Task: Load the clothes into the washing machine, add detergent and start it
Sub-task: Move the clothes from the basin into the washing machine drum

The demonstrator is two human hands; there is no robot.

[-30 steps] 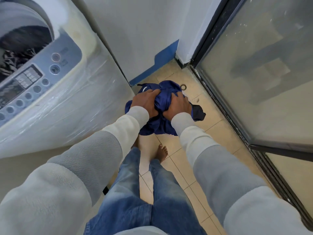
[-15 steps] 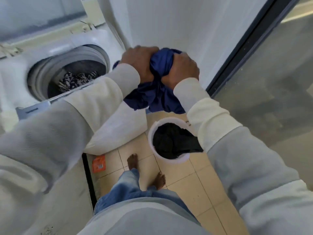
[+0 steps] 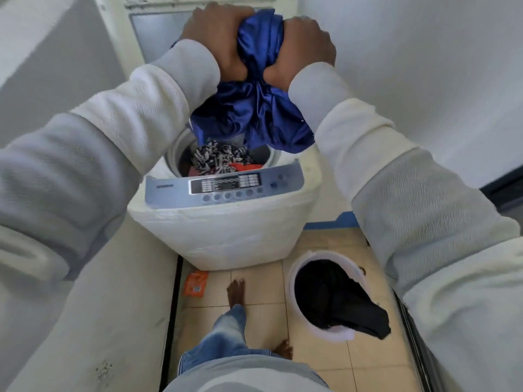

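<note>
- Left hand [image 3: 218, 43] and right hand [image 3: 302, 49] side by side, raised. Each grip is clamped on the bunched top of a blue garment [image 3: 249, 114].
- Garment held above the washing machine [image 3: 220, 230]. Its loose folds hang over the open drum, not yet inside.
- Lid [image 3: 158, 26] stands raised at the back.
- Drum holds a black-and-white patterned cloth [image 3: 218, 157], with a red piece [image 3: 246, 166] just beside it.
- Control panel [image 3: 226, 185] runs along the front edge.
- White bucket [image 3: 336, 335] on the tiled floor [image 3: 263, 292], right of the machine. Dark clothes [image 3: 334, 298] fill it, one end spilling over the rim.
- Orange packet [image 3: 195, 284] on the floor by the machine's front left corner.
</note>
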